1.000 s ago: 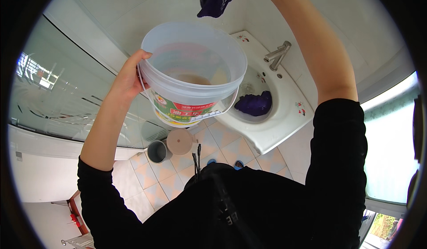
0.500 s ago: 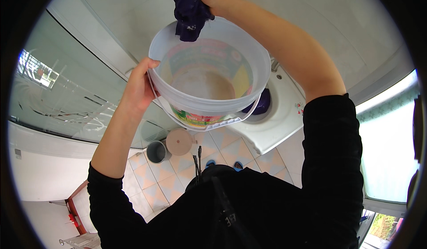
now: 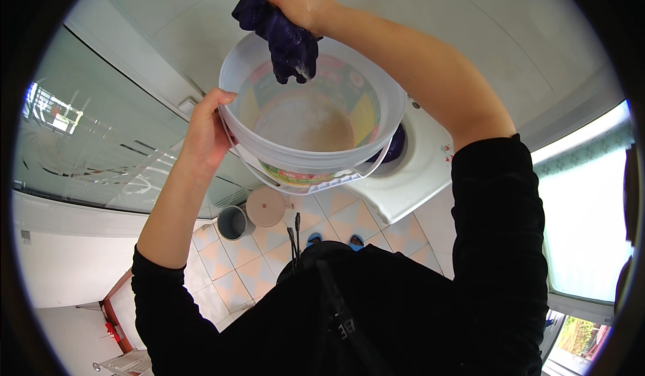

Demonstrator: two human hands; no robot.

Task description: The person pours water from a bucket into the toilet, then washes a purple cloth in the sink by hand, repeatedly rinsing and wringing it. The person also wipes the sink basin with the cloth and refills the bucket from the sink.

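A translucent white plastic bucket [image 3: 232,73] with a coloured label and a white carrying handle hangs in front of me. My left hand [image 3: 208,127] grips its left rim, thumb over the edge and fingers down the outside. Inside, cloudy water [image 3: 302,124] covers the bottom. Above the far rim my right hand [image 3: 302,0] is closed around a bunched dark purple wet cloth [image 3: 289,43], whose lower end hangs into the bucket's mouth. Partly hidden behind the bucket, another dark purple cloth or item [image 3: 396,144] lies in the white sink.
The white sink [image 3: 420,181] stands to the right behind the bucket. On the tiled floor [image 3: 269,245] are a grey bin [image 3: 234,223] and a round pinkish lid or stool [image 3: 266,206]. A glass panel [image 3: 101,134] runs along the left, and a bright window [image 3: 581,221] is on the right.
The right hand has moved slightly left, and the cloth's hanging end now reaches lower into the bucket. The bucket has shifted a little left with my left hand still on its rim.
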